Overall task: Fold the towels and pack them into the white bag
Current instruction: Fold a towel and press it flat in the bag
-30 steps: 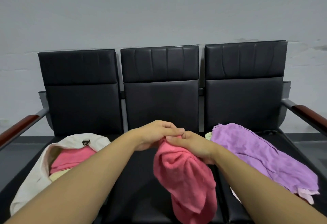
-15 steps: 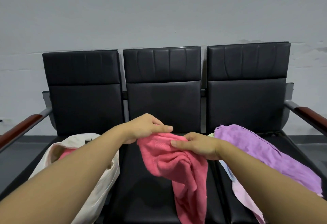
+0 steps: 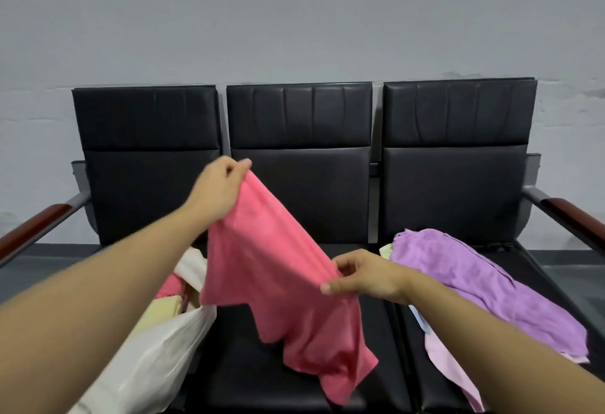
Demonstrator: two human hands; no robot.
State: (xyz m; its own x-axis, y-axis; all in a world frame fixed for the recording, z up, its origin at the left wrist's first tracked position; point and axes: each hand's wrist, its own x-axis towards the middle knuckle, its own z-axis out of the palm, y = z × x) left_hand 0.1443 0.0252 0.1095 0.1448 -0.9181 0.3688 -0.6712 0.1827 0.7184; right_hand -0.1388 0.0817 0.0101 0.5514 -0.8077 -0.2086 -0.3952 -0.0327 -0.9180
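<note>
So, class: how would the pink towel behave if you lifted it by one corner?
Probably floppy: the pink towel sags in folds between the left hand and right hand. Likely light, since pinching fingers hold it up.

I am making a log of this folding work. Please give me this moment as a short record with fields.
left hand: pinches the top edge of the pink towel, raised
right hand: pinches the same edge, lower
pink towel: hangs spread above the middle seat
white bag: on the left seat, pink and pale yellow towels inside
purple towel: in a loose heap on the right seat
</note>
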